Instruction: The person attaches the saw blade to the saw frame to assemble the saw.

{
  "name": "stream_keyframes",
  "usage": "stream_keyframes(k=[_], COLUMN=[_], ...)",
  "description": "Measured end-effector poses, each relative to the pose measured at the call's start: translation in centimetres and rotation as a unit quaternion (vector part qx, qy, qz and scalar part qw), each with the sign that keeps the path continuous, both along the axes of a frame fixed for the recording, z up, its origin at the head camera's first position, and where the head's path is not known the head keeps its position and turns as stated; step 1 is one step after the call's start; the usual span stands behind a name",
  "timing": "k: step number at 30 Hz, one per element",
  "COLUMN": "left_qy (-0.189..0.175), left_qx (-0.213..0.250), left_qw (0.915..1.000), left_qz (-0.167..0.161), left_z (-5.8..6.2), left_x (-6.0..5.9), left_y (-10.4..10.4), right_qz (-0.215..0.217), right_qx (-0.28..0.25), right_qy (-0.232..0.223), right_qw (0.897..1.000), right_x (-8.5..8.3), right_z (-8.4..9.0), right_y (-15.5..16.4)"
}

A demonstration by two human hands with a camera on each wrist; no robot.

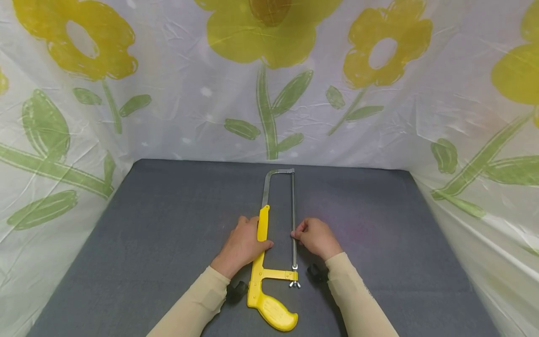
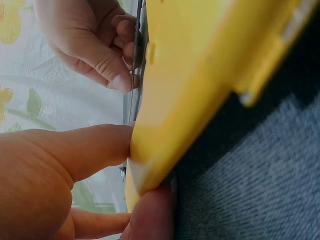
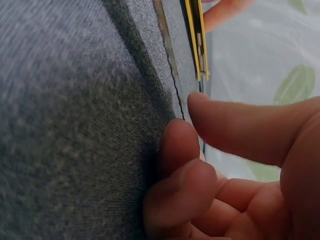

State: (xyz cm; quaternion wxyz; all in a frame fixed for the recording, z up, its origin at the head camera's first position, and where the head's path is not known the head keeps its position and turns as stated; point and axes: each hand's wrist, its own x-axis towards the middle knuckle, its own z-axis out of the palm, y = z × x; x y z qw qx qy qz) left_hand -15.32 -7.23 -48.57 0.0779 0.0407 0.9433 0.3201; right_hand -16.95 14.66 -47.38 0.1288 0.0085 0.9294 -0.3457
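Note:
A hacksaw [image 1: 256, 269] with a yellow frame lies on the dark cloth, its handle [image 1: 275, 312] toward me. My left hand [image 1: 241, 244] grips the yellow frame around its middle. In the left wrist view, thumb and fingers stand on either side of the frame [image 2: 185, 75]. My right hand [image 1: 318, 238] pinches the thin blade [image 1: 293, 201] between thumb and fingertips, below its middle. The right wrist view shows the toothed edge of the blade [image 3: 169, 55] running to those fingertips. A wing nut [image 1: 294, 284] sits at the blade's near end.
Dark grey cloth [image 1: 168, 210] covers the table on both sides of the saw. A white curtain [image 1: 177, 126] with yellow flowers hangs along the back and sides. Dark straps [image 1: 316, 273] show beneath the wrists.

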Motion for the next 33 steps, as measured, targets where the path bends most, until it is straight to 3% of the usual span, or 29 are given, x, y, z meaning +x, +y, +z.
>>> stream_keyframes(k=[5, 13, 20, 25, 33], left_qy=[-0.01, -0.075, -0.07, -0.061, -0.049], left_qx=[0.002, 0.015, 0.023, 0.026, 0.025], left_qw=[0.9999, 0.997, 0.9971, 0.9977, 0.9984], left_qz=[-0.007, -0.016, -0.014, -0.016, -0.012], left_z=[0.1, 0.8, 0.5, 0.2, 0.1], left_x=[0.7, 3.1, 4.1, 4.2, 4.3], left_y=[-0.3, -1.1, -1.3, -1.3, -1.4], right_qz=[-0.003, -0.007, -0.014, -0.008, 0.008], right_qx=[0.013, 0.026, 0.021, 0.023, 0.057], right_qy=[-0.01, -0.017, 0.001, 0.018, 0.009], right_qw=[1.0, 0.999, 1.0, 1.0, 0.998], right_x=[0.0, -0.1, 0.5, 2.4, 7.6], right_z=[0.1, 0.2, -0.3, -0.1, 1.3], right_y=[-0.1, -0.4, 0.0, 0.4, 0.3])
